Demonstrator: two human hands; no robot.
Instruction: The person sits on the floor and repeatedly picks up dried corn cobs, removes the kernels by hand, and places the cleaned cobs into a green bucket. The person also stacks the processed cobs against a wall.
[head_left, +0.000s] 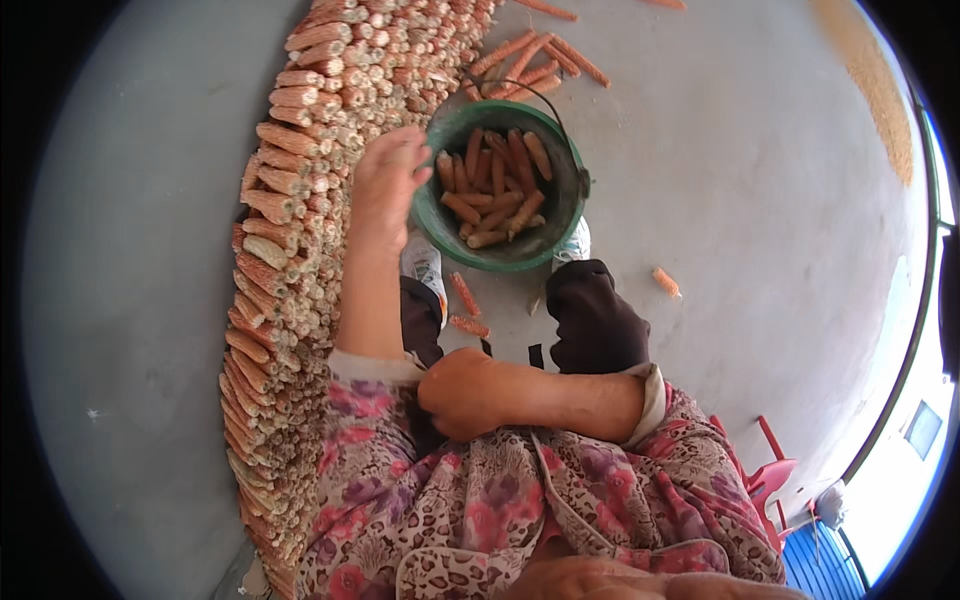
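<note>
My left hand (388, 180) is raised beside the left rim of a green bucket (496, 261), its fingers slightly bent and blurred, with nothing visible in it. Inside the bucket lie several corn cobs (495, 184). Across my lap reaches my right arm; my right hand (459, 394) is curled close to my left sleeve cuff (375, 366). Its fingertips are hidden, so I cannot tell whether they grip anything. To the left of my left hand runs a long stacked wall of corn cobs (289, 180), their ends facing outward.
Loose cobs (517, 67) lie beyond the bucket. Short cob pieces (466, 294) are by my feet, another piece (665, 283) to the right. A wire handle (559, 120) arches over the bucket's far rim. A red plastic chair (766, 480) stands at lower right. Loose grain (874, 97) covers floor at upper right.
</note>
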